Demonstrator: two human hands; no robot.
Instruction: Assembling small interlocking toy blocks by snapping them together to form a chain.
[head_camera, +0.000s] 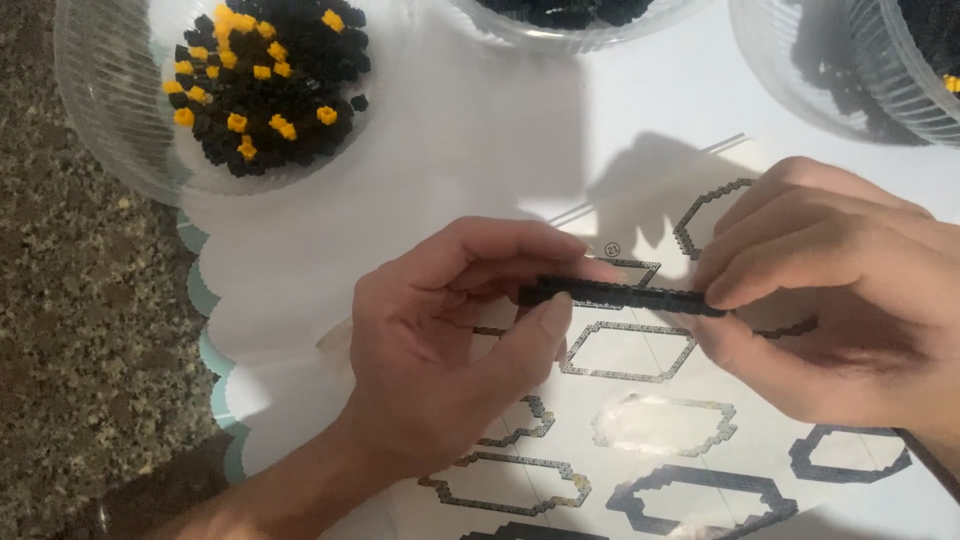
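Note:
A thin black strip of tiny building bricks (622, 294) is held level between both hands, just above a printed instruction sheet (640, 400). My left hand (450, 340) pinches the strip's left end between thumb and fingers. My right hand (830, 290) grips its right end the same way. The sheet shows several hexagon-like outlines drawn in grey and dark blue.
A clear ribbed plastic bowl (110, 120) at the upper left holds many black and yellow small bricks (265, 80). Two more clear bowls with black pieces stand at the top centre (570, 25) and the top right (850, 70). A white mat with a scalloped edge (215, 330) covers the speckled stone counter (80, 340).

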